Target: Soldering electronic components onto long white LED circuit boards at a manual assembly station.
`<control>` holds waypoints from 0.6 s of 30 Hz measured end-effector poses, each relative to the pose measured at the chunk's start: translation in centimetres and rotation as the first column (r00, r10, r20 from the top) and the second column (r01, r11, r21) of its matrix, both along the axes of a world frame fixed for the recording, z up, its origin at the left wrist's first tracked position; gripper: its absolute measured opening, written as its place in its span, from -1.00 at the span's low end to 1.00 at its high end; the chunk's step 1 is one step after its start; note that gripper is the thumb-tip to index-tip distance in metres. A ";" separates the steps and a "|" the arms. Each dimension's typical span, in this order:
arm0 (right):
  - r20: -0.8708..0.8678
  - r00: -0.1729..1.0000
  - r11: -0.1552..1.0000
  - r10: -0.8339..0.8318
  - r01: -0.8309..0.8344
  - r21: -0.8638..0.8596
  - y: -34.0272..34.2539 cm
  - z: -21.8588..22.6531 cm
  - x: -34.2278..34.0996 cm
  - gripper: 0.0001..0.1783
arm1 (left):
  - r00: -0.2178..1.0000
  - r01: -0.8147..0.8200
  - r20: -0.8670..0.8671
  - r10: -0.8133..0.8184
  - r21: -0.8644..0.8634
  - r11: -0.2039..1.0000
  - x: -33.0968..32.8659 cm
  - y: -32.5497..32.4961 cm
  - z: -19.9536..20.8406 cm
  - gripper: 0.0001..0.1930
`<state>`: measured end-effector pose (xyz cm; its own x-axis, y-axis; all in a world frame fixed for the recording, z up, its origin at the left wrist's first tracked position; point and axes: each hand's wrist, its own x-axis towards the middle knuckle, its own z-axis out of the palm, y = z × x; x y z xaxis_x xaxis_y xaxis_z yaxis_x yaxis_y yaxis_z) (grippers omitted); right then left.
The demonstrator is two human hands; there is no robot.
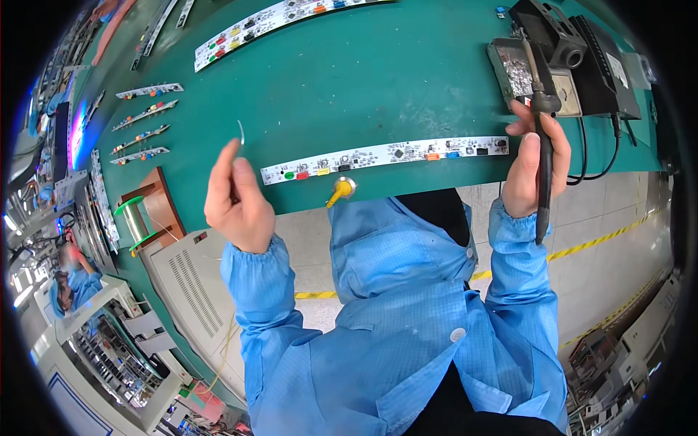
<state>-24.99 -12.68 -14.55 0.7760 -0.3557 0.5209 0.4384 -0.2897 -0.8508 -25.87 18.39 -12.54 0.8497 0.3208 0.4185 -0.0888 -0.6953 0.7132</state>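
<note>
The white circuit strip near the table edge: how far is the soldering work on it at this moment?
Already done: coloured parts sit on the white circuit strip, and the tools are picked up. In hand: the left hand pinches a thin solder wire, and the right hand grips the soldering iron, tip at the iron stand. Left: neither touches the strip; finished joints cannot be judged.

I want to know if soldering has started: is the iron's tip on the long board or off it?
Off it. The right hand holds the soldering iron with its tip over the stand's tray, beyond the long board.
</note>
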 end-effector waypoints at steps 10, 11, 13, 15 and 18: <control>-0.061 0.997 0.998 0.040 -0.043 -0.044 0.2 0.3 -0.3 -0.68 | 1.000 0.013 0.030 -0.007 -0.205 0.979 0.5 0.5 -1.7 -0.82; -0.060 0.997 0.998 0.046 -0.048 -0.042 0.3 0.3 -0.3 -0.68 | 1.000 0.015 0.015 -0.013 -0.155 0.988 0.4 0.8 -1.7 -0.83; -0.055 0.997 0.999 0.052 -0.053 -0.014 0.6 0.0 -0.1 -0.68 | 0.999 0.034 0.019 -0.033 -0.053 0.998 0.4 1.2 -1.4 -0.82; -0.082 0.996 1.000 0.030 -0.030 0.004 0.4 0.0 -0.3 -0.68 | 0.998 0.059 0.012 -0.058 -0.058 0.997 0.5 1.0 -1.3 -0.79; -0.108 0.994 0.998 -0.020 0.014 -0.056 0.3 0.6 -0.3 -0.69 | 0.987 0.140 0.090 -0.137 -0.027 0.990 0.8 1.2 -1.6 -0.78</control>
